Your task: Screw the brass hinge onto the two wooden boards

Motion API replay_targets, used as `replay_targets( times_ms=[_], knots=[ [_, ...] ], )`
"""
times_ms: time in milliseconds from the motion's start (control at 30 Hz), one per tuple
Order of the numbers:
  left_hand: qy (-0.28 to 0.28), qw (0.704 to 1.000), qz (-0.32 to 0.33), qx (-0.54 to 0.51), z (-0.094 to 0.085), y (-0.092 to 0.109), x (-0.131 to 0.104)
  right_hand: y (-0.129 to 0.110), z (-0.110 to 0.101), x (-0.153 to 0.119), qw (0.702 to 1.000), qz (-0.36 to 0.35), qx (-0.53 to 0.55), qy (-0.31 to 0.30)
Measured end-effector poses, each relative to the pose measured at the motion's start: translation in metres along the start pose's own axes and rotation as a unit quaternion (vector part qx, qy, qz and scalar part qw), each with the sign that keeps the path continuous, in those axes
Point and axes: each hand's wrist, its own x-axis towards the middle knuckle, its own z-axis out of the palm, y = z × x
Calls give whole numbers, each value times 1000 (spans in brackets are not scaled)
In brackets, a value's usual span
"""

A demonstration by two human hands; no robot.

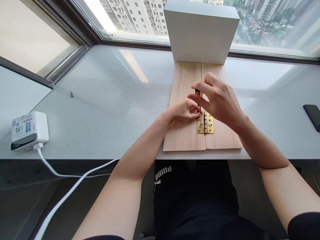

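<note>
A brass hinge [205, 124] lies across the seam between two pale wooden boards [183, 136], with screw heads showing on its leaves. My right hand [217, 95] is closed on the top of a small black and yellow screwdriver [197, 92], which stands nearly upright over the hinge's left leaf. My left hand [186, 109] rests on the left board, its fingertips pinched together beside the screwdriver's tip. Whether a screw sits between those fingertips is too small to make out.
A white box [201, 36] stands at the far end of the boards, by the window. A white power adapter [30, 130] with a cable [75, 183] sits on the left of the speckled counter [112, 100]. At the right edge lies a black phone [312, 116].
</note>
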Motion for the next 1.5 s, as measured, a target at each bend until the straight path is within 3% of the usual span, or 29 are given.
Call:
replay_targets(
  times_ms=[133,300,600,800,900,1100,1333,1433,1500],
  knots=[
    [-13,999,29,1,-9,-3,-1,-4,-3,1,1000,11,-10,-18],
    [-5,1000,19,-3,-18,-6,-1,2,-8,-1,998,-37,-23,-41],
    [11,1000,-5,-11,-10,-2,-2,-1,-4,1,995,61,-69,-37],
    [-15,1000,19,-1,-10,2,1,-7,-13,-6,996,25,-36,-83],
    [-21,1000,20,3,-9,1,2,-9,-14,-10,998,16,-34,-57],
    [-6,1000,5,-6,-6,-2,1,-8,-5,-11,993,104,-51,-15],
    [-20,999,32,-3,-6,-3,2,-17,-17,-15,996,24,-26,-87],
    [-17,999,36,15,-6,-4,3,-19,-16,-15,997,11,-36,-61],
    [-16,999,32,9,-5,-4,3,-17,-11,-13,997,43,-46,-32]
  ],
)
